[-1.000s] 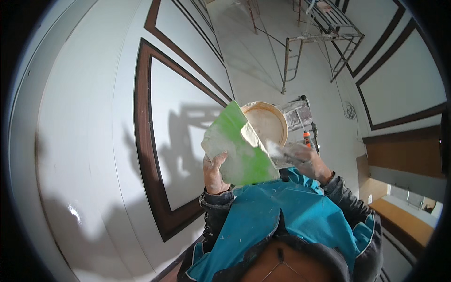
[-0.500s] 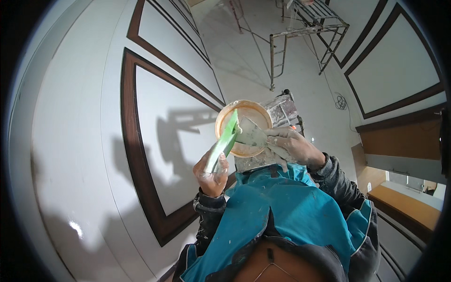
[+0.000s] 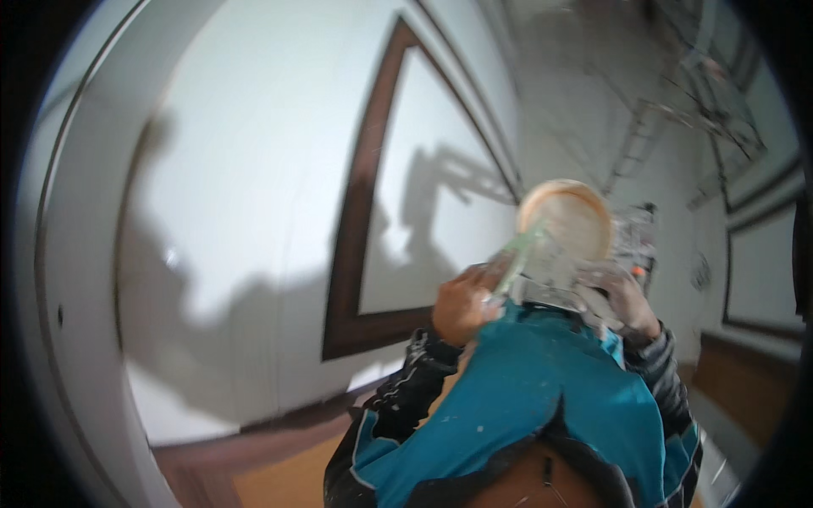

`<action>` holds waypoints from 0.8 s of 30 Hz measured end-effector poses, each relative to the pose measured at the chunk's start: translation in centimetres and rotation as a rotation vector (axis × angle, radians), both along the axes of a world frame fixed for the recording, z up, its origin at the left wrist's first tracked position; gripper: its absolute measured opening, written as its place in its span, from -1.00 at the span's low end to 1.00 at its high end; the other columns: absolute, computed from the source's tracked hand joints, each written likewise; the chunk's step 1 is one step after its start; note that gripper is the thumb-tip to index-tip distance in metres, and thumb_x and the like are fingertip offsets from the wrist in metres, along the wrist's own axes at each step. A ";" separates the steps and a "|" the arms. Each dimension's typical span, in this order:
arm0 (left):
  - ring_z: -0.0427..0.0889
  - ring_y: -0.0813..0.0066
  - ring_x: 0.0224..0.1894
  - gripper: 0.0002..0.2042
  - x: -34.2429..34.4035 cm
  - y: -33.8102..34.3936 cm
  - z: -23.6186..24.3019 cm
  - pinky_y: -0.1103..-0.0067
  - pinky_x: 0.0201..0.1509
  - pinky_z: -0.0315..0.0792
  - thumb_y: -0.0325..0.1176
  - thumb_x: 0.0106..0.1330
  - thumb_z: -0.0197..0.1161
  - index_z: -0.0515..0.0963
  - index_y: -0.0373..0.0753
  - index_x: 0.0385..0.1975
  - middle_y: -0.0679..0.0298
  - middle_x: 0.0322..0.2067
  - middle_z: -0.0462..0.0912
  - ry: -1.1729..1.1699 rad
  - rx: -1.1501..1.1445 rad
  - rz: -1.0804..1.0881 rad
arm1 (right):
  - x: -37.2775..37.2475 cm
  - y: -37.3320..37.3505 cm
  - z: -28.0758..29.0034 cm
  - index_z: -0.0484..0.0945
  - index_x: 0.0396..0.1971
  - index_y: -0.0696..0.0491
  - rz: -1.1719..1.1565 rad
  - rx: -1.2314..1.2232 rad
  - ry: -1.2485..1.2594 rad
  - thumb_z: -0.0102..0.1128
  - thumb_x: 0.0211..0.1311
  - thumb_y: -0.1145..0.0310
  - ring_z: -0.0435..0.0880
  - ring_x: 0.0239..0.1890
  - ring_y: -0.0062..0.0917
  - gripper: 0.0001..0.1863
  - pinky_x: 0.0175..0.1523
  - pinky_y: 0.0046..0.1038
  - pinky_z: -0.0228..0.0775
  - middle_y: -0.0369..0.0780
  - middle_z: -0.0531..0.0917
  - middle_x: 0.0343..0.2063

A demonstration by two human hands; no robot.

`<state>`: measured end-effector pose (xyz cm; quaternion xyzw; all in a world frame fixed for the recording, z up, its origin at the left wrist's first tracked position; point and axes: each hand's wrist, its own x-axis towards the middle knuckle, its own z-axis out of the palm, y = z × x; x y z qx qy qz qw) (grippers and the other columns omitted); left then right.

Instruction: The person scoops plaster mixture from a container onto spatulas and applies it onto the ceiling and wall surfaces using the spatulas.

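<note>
head view: left hand (image 3: 464,306) grips the green board (image 3: 522,256), right hand (image 3: 622,295) grasps a blurred scraper (image 3: 549,264).
better to steady the board near the bucket (image 3: 566,185), pressing the scraper evenly.

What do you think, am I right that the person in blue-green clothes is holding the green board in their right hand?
Not quite: the green board is in the left hand, not the right hand. The head view shows this, though it is blurry. The person does wear blue-green clothes.
</note>
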<state>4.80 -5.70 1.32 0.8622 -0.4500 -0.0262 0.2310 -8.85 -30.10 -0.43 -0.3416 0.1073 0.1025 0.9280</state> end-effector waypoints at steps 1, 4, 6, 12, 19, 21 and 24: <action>0.65 0.14 -0.17 -0.44 0.0 0.7 0.3 0.34 -0.12 0.55 -0.28 0.16 0.23 0.39 -0.08 0.24 0.09 -0.10 0.64 -0.008 0.023 -0.001 | -0.2 0.4 -0.5 0.37 0.02 0.39 0.004 0.128 -0.032 -0.11 0.38 0.27 0.36 -0.87 -0.58 -0.55 -0.81 -0.64 0.27 -0.17 0.49 -0.55; 0.66 0.12 -0.20 -0.46 -0.3 3.2 1.9 0.36 -0.17 0.55 -0.28 0.13 0.28 0.43 -0.12 0.19 0.04 -0.14 0.64 -0.087 0.024 0.124 | 1.7 2.5 1.6 0.39 -0.06 0.39 0.067 0.044 0.009 -0.11 0.30 0.12 0.37 -0.88 -0.58 -0.45 -0.79 -0.62 0.32 -0.16 0.50 -0.59; 0.66 0.10 -0.23 -0.54 -1.0 6.2 1.9 0.35 -0.20 0.54 -0.31 0.13 0.27 0.51 -0.16 0.09 0.09 -0.16 0.66 -0.029 -0.044 0.326 | 3.9 4.8 3.7 0.37 -0.02 0.40 0.140 0.023 -0.048 -0.09 0.31 0.08 0.41 -0.84 -0.56 -0.41 -0.74 -0.60 0.37 -0.16 0.52 -0.57; 0.57 0.20 0.02 -0.64 -5.6 16.8 -5.0 0.37 -0.18 0.55 -0.42 0.24 0.27 0.53 -0.17 0.06 0.09 -0.13 0.59 -0.727 -0.049 0.693 | 9.0 12.2 10.2 0.19 0.25 0.29 0.401 0.030 -0.422 0.03 0.40 0.22 0.68 -0.24 -0.42 -0.42 -0.31 -0.44 0.65 -0.05 0.60 -0.22; 0.58 0.31 0.00 -0.72 -11.5 14.7 1.9 0.35 0.11 0.50 -0.36 0.25 0.15 0.49 -0.31 -0.08 0.19 -0.09 0.56 0.684 -1.796 0.947 | 11.5 17.2 11.7 0.18 0.24 0.24 0.557 0.314 -0.518 -0.05 0.44 0.38 0.66 -0.12 -0.42 -0.54 -0.10 -0.44 0.61 -0.01 0.56 -0.04; 0.57 0.27 0.02 -0.68 -12.5 14.7 0.7 0.31 0.17 0.45 -0.34 0.25 0.15 0.46 -0.29 -0.02 0.21 -0.06 0.56 0.650 -1.901 0.898 | 11.8 19.1 13.9 0.14 0.27 0.21 0.476 0.282 -0.641 -0.03 0.44 0.39 0.64 -0.07 -0.44 -0.51 -0.04 -0.42 0.58 -0.03 0.56 -0.03; 0.55 0.22 0.04 -0.64 -14.7 13.9 -0.4 0.29 0.18 0.45 -0.34 0.26 0.13 0.43 -0.27 0.05 0.20 -0.03 0.55 0.545 -1.836 0.931 | 13.2 22.8 16.0 0.15 0.28 0.18 0.353 0.092 -0.798 0.00 0.41 0.44 0.64 -0.10 -0.50 -0.51 -0.02 -0.49 0.53 -0.11 0.58 -0.07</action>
